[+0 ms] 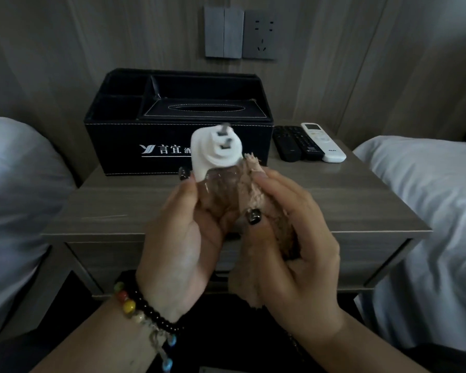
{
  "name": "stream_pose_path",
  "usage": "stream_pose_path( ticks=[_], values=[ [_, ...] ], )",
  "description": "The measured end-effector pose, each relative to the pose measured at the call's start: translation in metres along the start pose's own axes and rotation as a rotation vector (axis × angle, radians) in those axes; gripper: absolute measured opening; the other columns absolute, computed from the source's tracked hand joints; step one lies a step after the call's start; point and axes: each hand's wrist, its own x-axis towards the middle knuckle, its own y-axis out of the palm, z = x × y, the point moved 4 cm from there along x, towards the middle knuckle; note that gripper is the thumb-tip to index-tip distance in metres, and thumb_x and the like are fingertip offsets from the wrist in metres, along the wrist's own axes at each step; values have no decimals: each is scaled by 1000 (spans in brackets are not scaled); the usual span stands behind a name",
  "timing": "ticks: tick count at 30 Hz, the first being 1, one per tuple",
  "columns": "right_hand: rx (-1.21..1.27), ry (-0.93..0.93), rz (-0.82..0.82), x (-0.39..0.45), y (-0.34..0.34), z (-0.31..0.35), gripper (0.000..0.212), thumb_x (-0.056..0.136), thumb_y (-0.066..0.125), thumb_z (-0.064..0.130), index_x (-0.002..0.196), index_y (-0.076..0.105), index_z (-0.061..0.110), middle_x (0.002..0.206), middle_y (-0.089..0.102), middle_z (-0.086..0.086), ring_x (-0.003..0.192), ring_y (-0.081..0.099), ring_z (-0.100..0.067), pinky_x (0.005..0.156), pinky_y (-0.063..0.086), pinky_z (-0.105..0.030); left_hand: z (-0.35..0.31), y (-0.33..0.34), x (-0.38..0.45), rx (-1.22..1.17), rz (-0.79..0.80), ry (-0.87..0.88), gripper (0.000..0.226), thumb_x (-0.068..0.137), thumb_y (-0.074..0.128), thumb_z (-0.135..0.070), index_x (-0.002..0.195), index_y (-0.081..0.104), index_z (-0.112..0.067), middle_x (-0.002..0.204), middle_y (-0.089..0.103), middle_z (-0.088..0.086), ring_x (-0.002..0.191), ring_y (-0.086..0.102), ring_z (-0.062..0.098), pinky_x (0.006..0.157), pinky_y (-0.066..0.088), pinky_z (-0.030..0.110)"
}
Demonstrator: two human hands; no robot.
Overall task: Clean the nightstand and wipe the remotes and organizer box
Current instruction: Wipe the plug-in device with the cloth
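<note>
My left hand point(183, 238) grips the spray bottle point(215, 168), my right hand point(293, 254) clutches the cloth point(256, 184); remotes point(310, 142) lie ahead-right, nearer that cloth hand.

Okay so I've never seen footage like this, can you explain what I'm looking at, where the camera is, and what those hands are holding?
There is no machine here: a person wears a camera on the head, looking down at their own two hands. The left hand holds a white plug-in device with a clear bottle part, prongs up. The right hand grips a brownish cleaning cloth against it. Behind, on the wooden nightstand, stand a black organizer box with a tissue slot, and beside it two black remotes and a white remote.
</note>
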Motion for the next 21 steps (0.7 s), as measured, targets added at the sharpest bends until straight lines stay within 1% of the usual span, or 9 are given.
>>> stream_pose_path(
  ticks=[2, 4, 6, 8, 11, 13, 15, 18, 21],
  values=[
    [4, 48, -17, -1, -1, -6, 35, 89, 56, -5, 124, 58, -4, 129, 59, -15, 128, 55, -16, 105, 43, -27, 1, -8, -6, 124, 29, 63, 32, 97, 41, -26, 102, 67, -7, 93, 75, 11, 88, 72, 23, 73, 59, 35],
    [53, 136, -27, -1, -2, -12, 37, 89, 56, -5, 126, 58, 0, 128, 61, -11, 126, 56, -17, 104, 46, -30, 2, -9, -8, 280, 102, 73, 33, 97, 44, -29, 114, 65, -10, 109, 71, 14, 105, 67, 31, 89, 53, 45],
    [143, 238, -22, 2, -3, -15, 37, 90, 56, -1, 127, 59, 5, 127, 64, -6, 123, 59, -17, 103, 47, -32, 2, -16, -5, 349, 64, 32, 31, 92, 47, -31, 95, 75, -20, 100, 74, 10, 95, 70, 26, 80, 55, 42],
    [217, 318, -4, 7, -6, -17, 36, 91, 56, 3, 125, 61, 10, 123, 68, 0, 120, 61, -14, 100, 49, -28, -2, -14, -7, 368, 78, -13, 32, 86, 49, -33, 79, 79, -24, 90, 76, 6, 84, 72, 19, 68, 57, 31],
    [335, 437, 38, 16, -14, -20, 33, 89, 56, 6, 118, 66, 16, 115, 73, 5, 111, 66, -7, 92, 50, -19, -6, -10, -11, 459, 184, -51, 26, 82, 60, -33, 95, 77, -20, 104, 74, 8, 96, 71, 20, 71, 56, 25],
    [406, 538, 48, 18, -22, -26, 31, 87, 57, 10, 114, 69, 17, 112, 74, 2, 110, 67, -12, 92, 52, -25, -6, -9, -14, 442, 229, -119, 31, 81, 58, -26, 103, 74, -12, 109, 72, 14, 101, 69, 24, 73, 56, 26],
    [486, 661, 21, 19, -33, -34, 29, 83, 58, 14, 109, 72, 18, 110, 75, -3, 109, 68, -19, 94, 53, -36, 0, -6, -18, 413, 284, -197, 30, 80, 57, -21, 100, 75, -8, 106, 72, 18, 97, 70, 26, 72, 57, 29],
    [508, 765, -2, 21, -51, -40, 28, 79, 60, 17, 102, 75, 19, 106, 75, -6, 106, 69, -25, 93, 52, -42, 11, 6, -26, 404, 372, -276, 30, 79, 68, -23, 103, 74, -6, 107, 71, 21, 96, 70, 28, 74, 57, 31],
    [423, 801, 40, 21, -65, -41, 25, 81, 62, 18, 102, 75, 19, 101, 76, -5, 103, 70, -25, 95, 53, -45, 23, 14, -22, 428, 280, -241, 26, 72, 74, -23, 95, 77, -10, 100, 73, 18, 89, 72, 26, 68, 58, 30]
  ],
)
